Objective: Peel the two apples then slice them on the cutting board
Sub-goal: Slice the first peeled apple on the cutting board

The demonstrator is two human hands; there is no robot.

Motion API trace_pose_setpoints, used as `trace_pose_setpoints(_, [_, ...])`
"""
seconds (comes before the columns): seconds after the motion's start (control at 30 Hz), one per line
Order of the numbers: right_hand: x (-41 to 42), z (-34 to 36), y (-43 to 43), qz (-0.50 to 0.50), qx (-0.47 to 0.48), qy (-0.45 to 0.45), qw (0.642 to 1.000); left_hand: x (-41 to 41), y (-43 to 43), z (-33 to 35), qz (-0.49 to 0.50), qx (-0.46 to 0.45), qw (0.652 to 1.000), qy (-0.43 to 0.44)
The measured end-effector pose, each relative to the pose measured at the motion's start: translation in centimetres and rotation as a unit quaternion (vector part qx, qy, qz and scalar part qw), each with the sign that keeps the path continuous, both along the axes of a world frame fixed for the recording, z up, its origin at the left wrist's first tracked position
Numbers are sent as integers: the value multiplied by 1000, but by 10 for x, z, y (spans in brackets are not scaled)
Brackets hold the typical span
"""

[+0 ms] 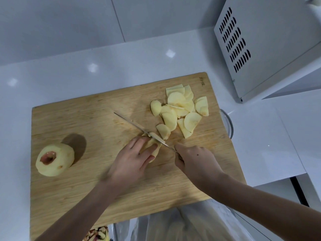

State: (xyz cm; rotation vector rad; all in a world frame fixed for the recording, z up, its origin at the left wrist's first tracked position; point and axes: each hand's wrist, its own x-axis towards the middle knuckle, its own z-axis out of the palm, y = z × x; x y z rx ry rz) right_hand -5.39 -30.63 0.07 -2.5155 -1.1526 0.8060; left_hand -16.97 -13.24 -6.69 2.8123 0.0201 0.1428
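On the wooden cutting board [86, 188] my left hand [132, 159] holds down a peeled apple piece [152, 145] with curled fingers. My right hand [194, 162] grips the handle of a knife [135, 127], whose blade lies across the piece's far end, tip pointing up-left. A pile of apple slices [180, 110] lies at the board's far right. A whole peeled apple [54, 160], its reddish stem hollow facing me, sits at the board's left edge.
The board lies on a white counter [86, 70]. A white microwave [271, 46] stands at the back right. A glass bowl rim [227, 122] shows by the board's right edge. A plastic bag [182, 223] with red peels [97, 233] is below the near edge.
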Motion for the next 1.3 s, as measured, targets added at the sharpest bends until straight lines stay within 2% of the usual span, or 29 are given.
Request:
trace_pose_setpoints(0.17, [3, -18, 11, -3, -25, 5, 1000, 0, -3, 4, 10, 12, 1000, 4])
trace_pose_setpoints(0.33, [11, -11, 0, -57, -11, 41, 997, 0, -3, 5, 10, 13, 1000, 12])
trace_pose_setpoints(0.57, [3, 20, -16, 4, -10, -3, 1000, 0, -2, 2, 4, -4, 1000, -7])
trace_pose_setpoints(0.9, [9, 12, -2, 24, -21, 12, 999, 1, -1, 1, 1, -16, 1000, -10])
trace_pose_setpoints(1.1, [9, -17, 10, 2, -23, 15, 1000, -1, -3, 3, 7, -4, 1000, -18])
trace_pose_setpoints(1.3, [8, 4, -11, -17, 11, 17, 1000, -1, -3, 2, 5, -4, 1000, -23])
